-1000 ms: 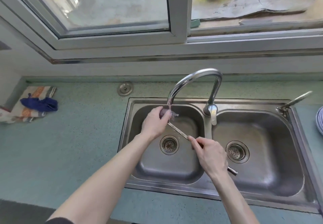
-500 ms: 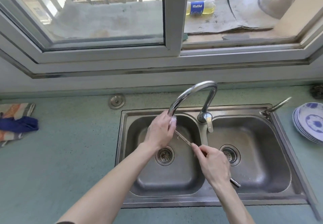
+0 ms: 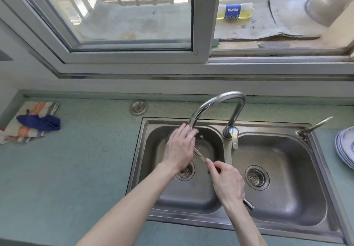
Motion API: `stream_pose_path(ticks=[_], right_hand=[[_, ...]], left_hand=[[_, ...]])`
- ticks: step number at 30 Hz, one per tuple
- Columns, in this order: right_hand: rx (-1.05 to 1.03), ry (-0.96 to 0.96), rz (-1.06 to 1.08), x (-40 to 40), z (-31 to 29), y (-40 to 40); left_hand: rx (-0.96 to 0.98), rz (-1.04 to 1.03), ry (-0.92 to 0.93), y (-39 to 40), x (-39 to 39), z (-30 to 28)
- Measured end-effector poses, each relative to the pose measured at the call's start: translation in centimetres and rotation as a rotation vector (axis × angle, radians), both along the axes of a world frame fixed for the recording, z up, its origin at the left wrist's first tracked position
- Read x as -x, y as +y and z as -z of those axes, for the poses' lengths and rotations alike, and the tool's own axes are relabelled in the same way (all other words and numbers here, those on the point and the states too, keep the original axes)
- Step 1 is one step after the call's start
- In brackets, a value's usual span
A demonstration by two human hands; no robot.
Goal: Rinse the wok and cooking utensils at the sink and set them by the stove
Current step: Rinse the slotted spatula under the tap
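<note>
Left hand (image 3: 180, 148) has flattened over utensil (image 3: 199, 154); right hand (image 3: 227, 182) grips handle.

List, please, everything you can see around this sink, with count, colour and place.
sink: one, steel, two basins, in the counter
tap: one, chrome, spout over left basin
utensil: one, metal, over left basin, its head hidden
counter: one, pale green
cloths: a pile, striped and blue, far left
plates: a stack, blue and white, right edge
bottle: one, yellowish, outside the window
left hand: under the spout, over the utensil's end
right hand: grips the utensil's handle
</note>
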State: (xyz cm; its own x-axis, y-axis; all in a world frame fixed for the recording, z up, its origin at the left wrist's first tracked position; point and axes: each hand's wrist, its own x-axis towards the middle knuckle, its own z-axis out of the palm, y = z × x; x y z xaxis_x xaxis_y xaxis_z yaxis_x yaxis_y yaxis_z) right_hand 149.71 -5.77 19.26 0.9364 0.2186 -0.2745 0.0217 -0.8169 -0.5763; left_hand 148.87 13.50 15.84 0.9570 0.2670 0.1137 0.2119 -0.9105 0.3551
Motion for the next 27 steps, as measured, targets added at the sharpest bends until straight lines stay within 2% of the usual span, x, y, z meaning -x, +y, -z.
stream_pose_path(ticks=[2, 4, 8, 9, 10, 14, 17, 21, 24, 27], right_hand=[[-0.011, 0.004, -0.005, -0.1, 0.3, -0.3], [-0.027, 0.019, -0.015, -0.1, 0.6, -0.7], [-0.033, 0.061, -0.034, 0.0, 0.7, -1.5], [-0.032, 0.069, -0.036, 0.1, 0.7, -1.6], [-0.037, 0.075, -0.035, 0.1, 0.6, -1.7], [-0.043, 0.081, -0.029, -0.6, 0.5, -1.1], [-0.046, 0.079, -0.019, -0.9, 0.4, -0.6], [-0.052, 0.070, -0.017, -1.9, 0.3, -0.1], [-0.070, 0.063, 0.006, -2.7, 0.2, 0.7], [-0.089, 0.040, 0.007, -3.4, 0.3, 1.3]], left_hand=[[0.008, 0.025, -0.005, 0.3, -0.2, -0.3], [0.112, -0.006, 0.011, 0.6, -0.6, -0.9], [0.436, -0.294, 0.225, 1.7, -1.6, -1.3], [0.457, -0.338, 0.265, 1.6, -1.5, -1.2], [0.424, -0.357, 0.267, 1.3, -1.4, -1.0], [0.228, -0.416, 0.048, -1.2, -1.0, 0.5], [0.165, -0.437, 0.070, -3.0, -0.3, 1.0], [0.029, -0.345, 0.075, -5.5, 0.7, 0.6], [0.028, -0.255, 0.034, -7.2, 1.5, 0.7], [0.171, -0.199, -0.054, -8.5, 2.3, 0.6]])
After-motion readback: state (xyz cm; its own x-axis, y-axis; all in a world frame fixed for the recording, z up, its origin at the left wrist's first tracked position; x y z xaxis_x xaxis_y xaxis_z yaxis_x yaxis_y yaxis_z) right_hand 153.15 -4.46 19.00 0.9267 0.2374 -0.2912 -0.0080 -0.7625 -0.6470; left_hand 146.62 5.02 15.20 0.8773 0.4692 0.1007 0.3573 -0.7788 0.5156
